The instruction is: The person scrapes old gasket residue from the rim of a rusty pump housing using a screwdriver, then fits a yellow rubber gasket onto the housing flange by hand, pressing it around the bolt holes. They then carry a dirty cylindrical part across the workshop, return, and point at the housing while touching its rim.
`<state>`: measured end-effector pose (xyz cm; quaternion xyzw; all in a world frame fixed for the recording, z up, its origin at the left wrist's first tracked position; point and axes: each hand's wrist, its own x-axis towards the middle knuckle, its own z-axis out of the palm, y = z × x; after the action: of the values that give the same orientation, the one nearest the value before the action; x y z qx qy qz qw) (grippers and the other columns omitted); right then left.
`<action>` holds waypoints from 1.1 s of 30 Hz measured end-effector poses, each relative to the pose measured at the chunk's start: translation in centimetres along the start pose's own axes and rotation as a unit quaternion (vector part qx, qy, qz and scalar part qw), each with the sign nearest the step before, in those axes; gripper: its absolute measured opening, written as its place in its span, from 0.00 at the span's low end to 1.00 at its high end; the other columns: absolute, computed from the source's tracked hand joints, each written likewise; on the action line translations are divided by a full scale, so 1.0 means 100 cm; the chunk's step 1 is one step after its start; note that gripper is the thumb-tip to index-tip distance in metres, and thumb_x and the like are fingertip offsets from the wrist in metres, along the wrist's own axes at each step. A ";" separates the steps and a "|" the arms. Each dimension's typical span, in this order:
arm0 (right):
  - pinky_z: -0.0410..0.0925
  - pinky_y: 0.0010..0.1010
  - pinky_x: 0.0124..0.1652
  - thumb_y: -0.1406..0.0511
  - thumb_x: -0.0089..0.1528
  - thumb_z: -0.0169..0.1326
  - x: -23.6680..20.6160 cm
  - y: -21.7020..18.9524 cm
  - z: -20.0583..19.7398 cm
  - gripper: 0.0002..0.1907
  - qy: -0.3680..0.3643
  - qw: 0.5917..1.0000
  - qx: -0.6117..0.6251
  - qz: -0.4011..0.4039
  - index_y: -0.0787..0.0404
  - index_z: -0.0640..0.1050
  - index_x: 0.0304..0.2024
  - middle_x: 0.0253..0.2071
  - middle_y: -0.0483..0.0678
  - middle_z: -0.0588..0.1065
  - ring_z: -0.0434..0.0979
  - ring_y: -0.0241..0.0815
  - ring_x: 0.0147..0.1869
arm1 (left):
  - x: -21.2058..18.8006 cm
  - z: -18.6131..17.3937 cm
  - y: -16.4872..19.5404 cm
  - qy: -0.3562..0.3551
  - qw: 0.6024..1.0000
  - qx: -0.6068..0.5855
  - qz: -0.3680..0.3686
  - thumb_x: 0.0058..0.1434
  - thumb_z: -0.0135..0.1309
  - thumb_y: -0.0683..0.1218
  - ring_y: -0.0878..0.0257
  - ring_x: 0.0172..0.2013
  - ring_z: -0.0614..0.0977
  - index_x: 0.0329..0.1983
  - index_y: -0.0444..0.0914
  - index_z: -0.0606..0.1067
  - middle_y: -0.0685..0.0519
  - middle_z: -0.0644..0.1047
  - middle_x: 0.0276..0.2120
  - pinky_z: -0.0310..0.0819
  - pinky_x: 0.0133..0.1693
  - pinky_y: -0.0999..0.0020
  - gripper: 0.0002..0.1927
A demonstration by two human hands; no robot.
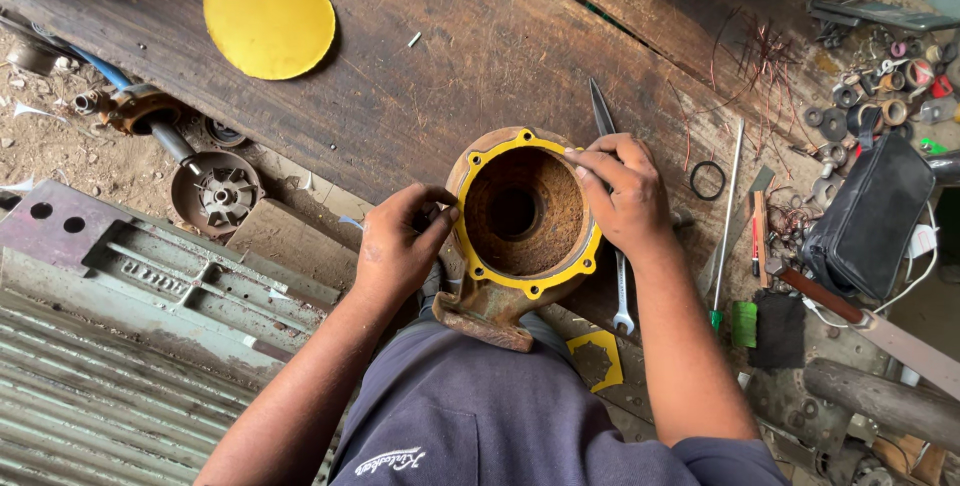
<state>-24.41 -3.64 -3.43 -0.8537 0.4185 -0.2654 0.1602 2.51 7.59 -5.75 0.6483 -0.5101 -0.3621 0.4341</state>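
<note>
Worn dark wooden workbench (480,56) spans the upper frame, scratched, with a gap between planks at upper right. Bare dirt floor (50,146) at left edge, littered with debris. Corrugated grey metal sheet (90,406) at lower left. Even daylight, soft shadows.

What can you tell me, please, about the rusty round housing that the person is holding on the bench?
The rusty housing is a round cast-metal shell, open side up, its deep bowl coated in brown rust around a dark central hole. A yellow ring gasket with bolt holes lies on its flat rim. A flanged outlet neck points toward the person. It sits at the wooden bench edge. The left hand pinches the rim's left side; the right hand presses the gasket at the right.
</note>
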 end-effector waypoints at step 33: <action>0.71 0.26 0.46 0.74 0.64 0.61 -0.026 0.017 0.033 0.17 0.077 0.970 0.170 0.159 0.64 0.76 0.55 0.45 0.46 0.76 0.75 0.34 0.44 | 0.046 0.015 0.000 -0.001 0.994 0.000 0.111 0.57 0.61 0.39 0.57 0.39 0.84 0.50 0.36 0.78 0.47 0.78 0.45 0.83 0.41 0.66 0.16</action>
<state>-24.87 -2.45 -7.80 -0.7137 0.5085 -0.3684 0.3104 2.15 2.84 -6.38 0.5871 -0.5794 -0.3127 0.4710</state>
